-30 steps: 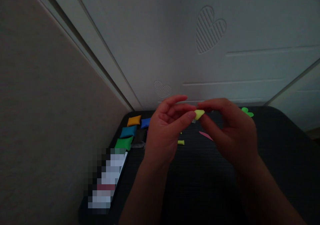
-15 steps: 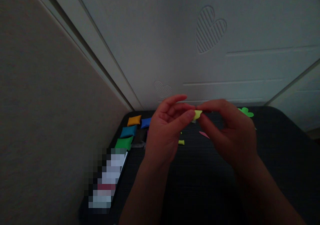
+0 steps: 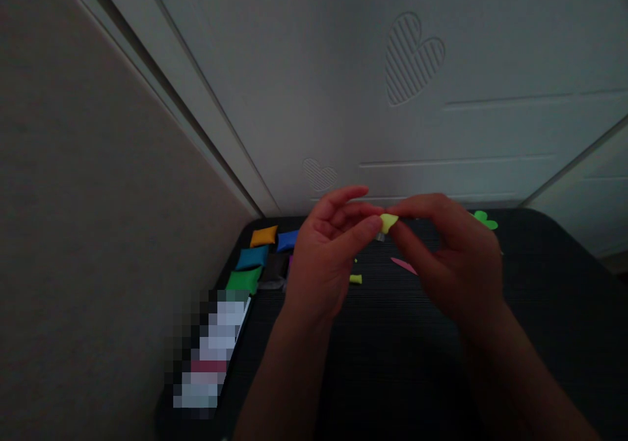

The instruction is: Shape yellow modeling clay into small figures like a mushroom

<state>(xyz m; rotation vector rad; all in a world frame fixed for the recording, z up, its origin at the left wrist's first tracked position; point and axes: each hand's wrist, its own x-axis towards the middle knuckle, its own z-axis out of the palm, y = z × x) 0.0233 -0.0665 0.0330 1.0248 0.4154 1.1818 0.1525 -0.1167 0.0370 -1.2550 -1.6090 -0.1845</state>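
Note:
A small piece of yellow modelling clay (image 3: 389, 223) is held above the dark table, between the fingertips of both hands. My left hand (image 3: 331, 245) pinches its left side between thumb and fingers, the index finger lifted free. From the right, my right hand (image 3: 454, 258) has thumb and forefinger at the clay's other edge. Below them on the table lie another yellow clay bit (image 3: 356, 279) and a pink pointed tool (image 3: 403, 265), partly covered by my right hand. A bright green flower-like shape (image 3: 485, 220) shows behind the right hand.
Soft packets, among them orange (image 3: 263, 236), blue (image 3: 287, 240), teal (image 3: 252, 257), black (image 3: 273, 267) and green (image 3: 244, 280), lie at the table's left. A blurred-out flat device (image 3: 210, 356) is at the near left edge. A white panel (image 3: 343, 88) with hearts stands behind the table (image 3: 392, 369).
The yellow clay has turned slightly and shows a broader, more pointed face. My right thumb has shifted a little, uncovering more of the pink tool. My left hand stays nearly still.

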